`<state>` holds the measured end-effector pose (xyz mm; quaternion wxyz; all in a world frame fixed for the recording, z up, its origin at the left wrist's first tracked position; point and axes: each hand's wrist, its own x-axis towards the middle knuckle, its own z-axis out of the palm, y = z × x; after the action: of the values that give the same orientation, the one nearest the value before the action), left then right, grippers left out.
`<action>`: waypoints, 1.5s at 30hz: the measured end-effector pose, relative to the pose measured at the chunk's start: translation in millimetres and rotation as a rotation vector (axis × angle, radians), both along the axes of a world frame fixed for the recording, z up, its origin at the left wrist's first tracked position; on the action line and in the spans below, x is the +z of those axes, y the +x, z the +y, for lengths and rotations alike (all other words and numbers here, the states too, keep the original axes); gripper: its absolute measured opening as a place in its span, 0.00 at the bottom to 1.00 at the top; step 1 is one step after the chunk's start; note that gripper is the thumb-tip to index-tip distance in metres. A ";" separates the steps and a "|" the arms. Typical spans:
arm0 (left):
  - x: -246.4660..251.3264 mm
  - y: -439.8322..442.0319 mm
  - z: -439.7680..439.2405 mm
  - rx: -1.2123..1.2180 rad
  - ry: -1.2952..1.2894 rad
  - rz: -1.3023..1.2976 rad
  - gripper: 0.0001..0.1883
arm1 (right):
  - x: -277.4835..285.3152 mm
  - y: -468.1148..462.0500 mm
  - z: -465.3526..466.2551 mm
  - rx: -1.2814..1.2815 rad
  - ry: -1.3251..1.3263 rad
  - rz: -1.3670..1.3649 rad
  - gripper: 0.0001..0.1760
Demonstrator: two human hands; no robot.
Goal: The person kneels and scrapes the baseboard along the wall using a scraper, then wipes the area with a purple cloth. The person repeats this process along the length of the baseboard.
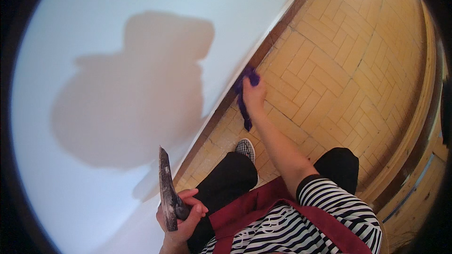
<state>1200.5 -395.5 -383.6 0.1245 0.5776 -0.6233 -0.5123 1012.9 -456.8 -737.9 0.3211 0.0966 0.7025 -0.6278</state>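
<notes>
My right hand (255, 93) grips a dark purple cloth (244, 109) against the brown baseboard (261, 51), and one end of the cloth hangs loose towards the floor. In my left hand (185, 218), low in the view beside the white wall (106, 197), is a dark, worn hand tool (167, 190). Its long, narrow head carries pale smears and tapers to a tip. Its short handle sits in my palm; I cannot tell its exact kind.
The wall casts back a large shadow (141, 95). Herringbone parquet (332, 60) stretches along the baseboard. A raised wooden edge (423, 91) curves down the right side. My knees, in black trousers (229, 173), and a checkered shoe (245, 149) are close to the wall.
</notes>
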 end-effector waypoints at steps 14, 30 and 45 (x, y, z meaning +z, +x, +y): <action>-31.9 -4.2 -28.7 -0.423 -0.054 -0.408 0.25 | 35.1 20.4 29.2 1.167 0.130 -0.054 0.27; -259.8 16.5 -45.5 -0.321 0.226 -0.089 0.09 | 128.7 -130.3 163.7 0.226 -0.090 -0.287 0.17; -293.9 -6.0 -71.1 -0.229 0.309 -0.091 0.07 | 139.3 -131.5 176.1 0.440 -0.016 -0.223 0.18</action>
<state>1194.5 -466.6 -677.5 -0.0530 0.5377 -0.6038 -0.5861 881.4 -280.7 -598.6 0.5264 0.0076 0.6617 -0.5339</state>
